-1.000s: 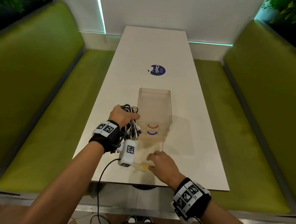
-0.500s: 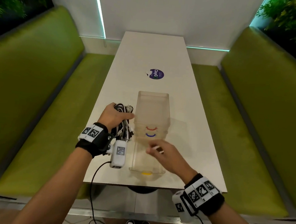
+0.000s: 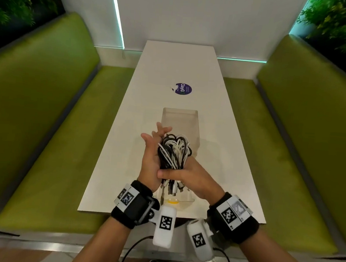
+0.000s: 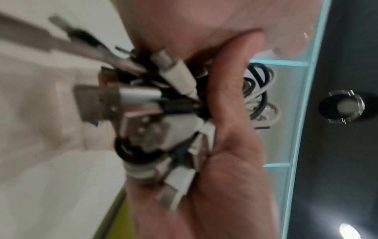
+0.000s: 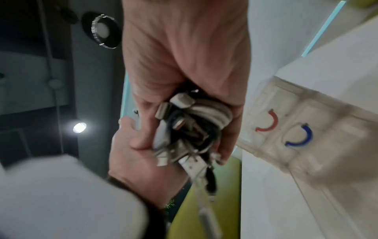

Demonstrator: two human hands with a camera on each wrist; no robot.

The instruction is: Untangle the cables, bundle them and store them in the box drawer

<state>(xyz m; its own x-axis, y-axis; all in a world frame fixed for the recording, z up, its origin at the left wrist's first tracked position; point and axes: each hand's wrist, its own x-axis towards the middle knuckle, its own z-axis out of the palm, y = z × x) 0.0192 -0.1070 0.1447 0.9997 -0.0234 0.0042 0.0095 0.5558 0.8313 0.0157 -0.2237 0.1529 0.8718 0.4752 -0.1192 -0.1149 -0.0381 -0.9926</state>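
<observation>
The right hand (image 3: 187, 178) supplies the grip: its fingers and thumb are curled round the lower waist of the bundle (image 3: 173, 151), pinching the black and white cables together just above their plugs (image 3: 172, 189). The plugs hang below the grip; the loops fan out above it. The left hand (image 3: 152, 160) stands upright against the left side of the bundle, palm toward the cables, fingers spread and pointing away; it supports rather than clamps. In the right wrist view the plugs (image 5: 180, 129) cluster under the curled fingers, and the left palm (image 5: 132, 155) presses in from the near side. Both forearms converge from the near edge, wrists close together, holding the bundle in the air above the desk (image 3: 126, 148). The bundle is held over the near part of the box (image 3: 179, 119), directly above the drawer (image 3: 185, 201), which is pulled out toward the near edge and shows a yellow handle (image 3: 173, 202). The red handle (image 5: 267, 120) and the blue one (image 5: 299, 135) mark the two drawers that remain pushed in. Judged step: untangling and bundling appear complete, and storage is in hand. The next move calls for lowering the bundle into the open drawer, tucking loops and plugs inside its walls, releasing, then pushing the drawer in. Loose plugs may catch on the drawer rim.
</observation>
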